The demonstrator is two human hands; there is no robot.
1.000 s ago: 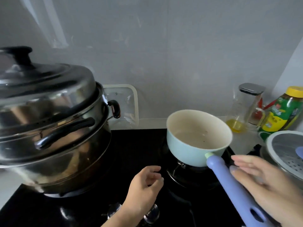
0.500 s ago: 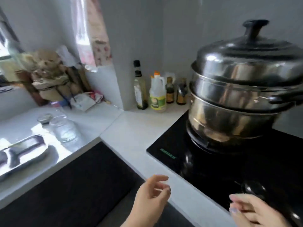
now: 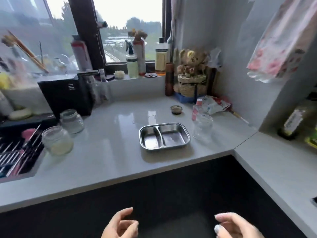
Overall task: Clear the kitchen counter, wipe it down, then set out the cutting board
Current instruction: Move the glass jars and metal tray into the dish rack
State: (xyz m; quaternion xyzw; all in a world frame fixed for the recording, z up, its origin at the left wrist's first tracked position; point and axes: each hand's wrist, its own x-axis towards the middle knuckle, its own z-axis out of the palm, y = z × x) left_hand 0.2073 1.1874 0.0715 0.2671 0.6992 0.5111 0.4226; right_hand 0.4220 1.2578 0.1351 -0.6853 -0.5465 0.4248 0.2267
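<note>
The grey kitchen counter (image 3: 106, 157) runs under the window. On it lie a two-compartment steel tray (image 3: 164, 136), a clear glass jar (image 3: 203, 126) to its right, a small dark dish (image 3: 176, 109) behind, and two glass jars (image 3: 56, 140) (image 3: 72, 121) near the sink. My left hand (image 3: 120, 225) and my right hand (image 3: 236, 226) hover low in front of the dark cabinet, both empty with fingers loosely curled and apart. No cutting board is in sight.
A sink with a dish rack (image 3: 15, 152) sits at the left, a black appliance (image 3: 66, 95) behind the jars. Bottles (image 3: 132, 63) line the windowsill. A woven basket with a teddy bear (image 3: 191, 83) and wrappers (image 3: 214, 104) fill the corner. A cloth (image 3: 281, 42) hangs at right.
My view has swung left from the stove with its steamer pot and blue saucepan to the counter under the window. My right hand left the saucepan handle; both hands stay empty.
</note>
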